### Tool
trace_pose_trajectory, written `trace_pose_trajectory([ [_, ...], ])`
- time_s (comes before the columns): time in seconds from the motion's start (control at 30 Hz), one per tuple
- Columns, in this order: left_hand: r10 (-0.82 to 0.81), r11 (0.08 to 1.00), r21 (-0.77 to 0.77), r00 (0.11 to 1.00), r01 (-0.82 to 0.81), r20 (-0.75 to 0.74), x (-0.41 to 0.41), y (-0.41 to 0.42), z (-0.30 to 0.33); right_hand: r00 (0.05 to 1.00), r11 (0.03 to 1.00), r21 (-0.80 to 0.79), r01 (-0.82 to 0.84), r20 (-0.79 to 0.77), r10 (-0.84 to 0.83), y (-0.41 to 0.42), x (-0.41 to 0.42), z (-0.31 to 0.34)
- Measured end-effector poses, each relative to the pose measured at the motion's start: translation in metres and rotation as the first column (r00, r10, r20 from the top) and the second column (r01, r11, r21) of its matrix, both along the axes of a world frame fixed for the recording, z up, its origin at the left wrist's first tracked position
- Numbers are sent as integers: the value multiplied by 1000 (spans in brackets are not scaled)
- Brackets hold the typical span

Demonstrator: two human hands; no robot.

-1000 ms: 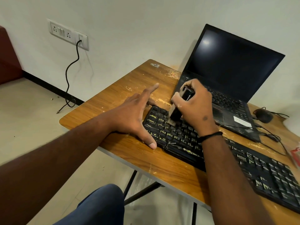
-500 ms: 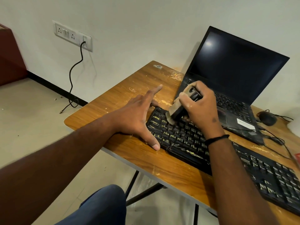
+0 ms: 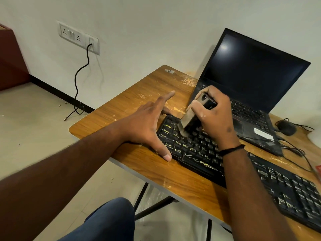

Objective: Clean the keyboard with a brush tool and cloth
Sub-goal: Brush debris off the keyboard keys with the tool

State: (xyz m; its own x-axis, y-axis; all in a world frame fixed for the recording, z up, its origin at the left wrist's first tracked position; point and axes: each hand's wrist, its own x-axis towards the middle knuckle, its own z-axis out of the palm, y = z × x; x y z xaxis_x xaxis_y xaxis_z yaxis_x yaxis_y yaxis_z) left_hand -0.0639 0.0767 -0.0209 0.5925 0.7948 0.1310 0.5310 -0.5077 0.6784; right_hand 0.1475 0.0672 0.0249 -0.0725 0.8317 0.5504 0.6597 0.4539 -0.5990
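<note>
The brushing step looks to be in hand: the right hand [image 3: 213,117] curls round the brush tool [image 3: 190,120], bristles down on the upper-left keys of the keyboard [image 3: 199,152]. The left hand [image 3: 147,126], fingers spread, braces the keyboard's left end on the counter [image 3: 132,105]. Next comes sweeping rightward along the rows (no cloth in view). The laptop [image 3: 250,79] crowds close behind; the counter's near edge lies just beside the keyboard.

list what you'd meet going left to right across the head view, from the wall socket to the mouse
wall socket → left hand → brush → right hand → laptop → mouse
</note>
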Motion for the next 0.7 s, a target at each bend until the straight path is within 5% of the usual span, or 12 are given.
trace_pose_trajectory([
  [0.07,-2,1000,2,1000,2,-2,0,-1,0,991,985,-109,-136,-7,137,-3,-2,-1],
  [0.2,-5,1000,4,1000,5,0,0,-1,0,994,996,51,79,66,-82,-3,-12,-3],
  [0.33,-4,1000,1,1000,4,-3,1,-1,1,989,986,-87,-144,19,146,-5,-8,-1],
  [0.47,-4,1000,0,1000,4,-8,0,-1,1,997,997,46,65,44,-67,-5,-17,-6],
  [0.6,0,1000,-3,1000,0,-5,0,-2,1,991,989,-66,-131,2,132,-3,-12,-2],
  [0.7,1,1000,2,1000,-1,-3,1,-1,2,1000,1000,14,3,29,-3,-4,-20,-7],
])
